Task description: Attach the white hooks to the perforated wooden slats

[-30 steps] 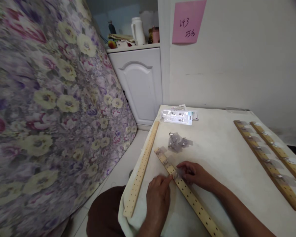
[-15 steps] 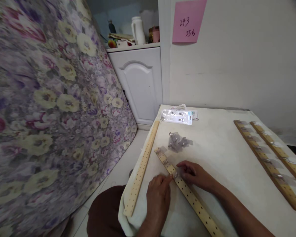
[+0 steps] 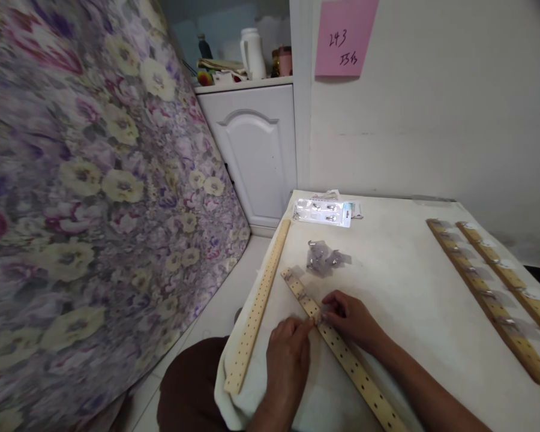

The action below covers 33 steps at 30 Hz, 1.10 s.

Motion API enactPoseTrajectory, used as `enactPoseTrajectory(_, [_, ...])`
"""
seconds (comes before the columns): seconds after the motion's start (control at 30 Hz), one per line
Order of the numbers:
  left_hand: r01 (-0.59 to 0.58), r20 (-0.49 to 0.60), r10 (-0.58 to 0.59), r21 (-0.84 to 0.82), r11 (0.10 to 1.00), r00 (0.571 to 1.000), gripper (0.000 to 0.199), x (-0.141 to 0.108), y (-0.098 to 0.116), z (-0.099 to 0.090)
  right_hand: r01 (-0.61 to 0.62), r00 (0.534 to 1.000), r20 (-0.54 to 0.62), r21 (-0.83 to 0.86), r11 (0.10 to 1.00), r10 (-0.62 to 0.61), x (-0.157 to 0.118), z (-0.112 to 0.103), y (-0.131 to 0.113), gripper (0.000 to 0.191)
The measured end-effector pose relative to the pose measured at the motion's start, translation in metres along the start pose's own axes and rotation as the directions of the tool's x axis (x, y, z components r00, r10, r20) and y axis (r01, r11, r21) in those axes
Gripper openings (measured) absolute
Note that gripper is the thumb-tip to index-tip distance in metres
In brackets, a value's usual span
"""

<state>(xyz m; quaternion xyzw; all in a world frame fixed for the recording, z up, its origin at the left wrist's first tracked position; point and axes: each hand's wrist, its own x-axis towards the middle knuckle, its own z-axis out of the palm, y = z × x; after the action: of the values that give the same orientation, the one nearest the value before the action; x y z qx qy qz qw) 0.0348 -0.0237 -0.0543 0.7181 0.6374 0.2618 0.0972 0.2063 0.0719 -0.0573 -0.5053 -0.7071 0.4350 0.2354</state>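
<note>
Touching perforated wooden strip (image 3: 342, 354) with bent left fingers (image 3: 302, 329); resting curled right fingers (image 3: 341, 298) at clear-backed metal hook (image 3: 321, 317) on strip, just beside left fingers; cannot tell whether gripping.

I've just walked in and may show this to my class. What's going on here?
A person's left hand touches a perforated wooden strip, while the right hand's fingertips are at a small clear piece on it. More clear pieces sit toward that strip's far end. A loose pile of clear pieces lies beyond it, a bare perforated strip to its left, and two fitted strips at the table's right.
</note>
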Motion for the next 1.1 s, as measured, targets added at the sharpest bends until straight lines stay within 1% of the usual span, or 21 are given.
enactPoseTrajectory(0.17, [0.004, 0.010, -0.004, 0.018, 1.000, 1.000, 0.045, 0.001, 0.002, -0.001, -0.058, 0.998, -0.016, 0.036, 0.998, 0.059, 0.003, 0.003, 0.002, 0.026])
enactPoseTrajectory(0.37, [0.018, 0.032, -0.019, 0.041, 0.999, 0.999, 0.044, 0.001, 0.001, -0.002, -0.056, 0.998, -0.022, 0.095, 0.994, 0.058, 0.007, 0.004, 0.003, 0.026])
enactPoseTrajectory(0.53, [0.027, 0.026, -0.027, 0.001, 1.000, 0.999, 0.040, 0.000, 0.000, 0.000, -0.061, 0.998, 0.033, 0.220, 0.974, 0.055, 0.006, 0.002, 0.003, 0.023])
enactPoseTrajectory(0.67, [0.024, 0.011, -0.024, -0.028, 0.999, 1.000, 0.041, 0.000, -0.002, 0.001, -0.077, 0.995, 0.078, 0.309, 0.948, 0.055, 0.002, 0.004, 0.004, 0.020])
enactPoseTrajectory(0.77, [0.024, -0.004, -0.025, -0.050, 0.998, 1.000, 0.041, 0.000, -0.003, 0.001, -0.060, 0.997, 0.070, 0.358, 0.932, 0.038, -0.001, 0.004, 0.006, 0.022])
enactPoseTrajectory(0.83, [0.025, -0.018, -0.026, -0.067, 0.997, 1.000, 0.040, 0.000, -0.004, 0.000, -0.029, 1.000, 0.011, 0.358, 0.933, 0.027, -0.001, -0.001, 0.009, 0.023])
enactPoseTrajectory(0.9, [0.018, -0.035, -0.021, -0.103, 0.995, 0.999, 0.039, 0.001, -0.005, 0.000, 0.015, 0.995, -0.097, 0.304, 0.952, 0.015, 0.002, -0.013, 0.015, 0.023])
enactPoseTrajectory(0.93, [0.014, -0.046, -0.020, -0.126, 0.992, 0.999, 0.038, 0.001, -0.005, -0.001, 0.035, 0.986, -0.169, 0.246, 0.969, 0.007, 0.005, -0.021, 0.018, 0.022])
enactPoseTrajectory(1.03, [0.036, -0.101, -0.057, -0.196, 0.980, 0.993, 0.033, 0.003, -0.007, -0.001, 0.039, 0.925, -0.380, 0.019, 0.999, -0.029, 0.022, -0.047, 0.030, 0.024])
enactPoseTrajectory(1.1, [0.086, -0.130, -0.117, -0.221, 0.971, 0.984, 0.032, 0.003, -0.007, 0.000, 0.012, 0.895, -0.444, -0.063, 0.998, -0.039, 0.037, -0.061, 0.037, 0.026])
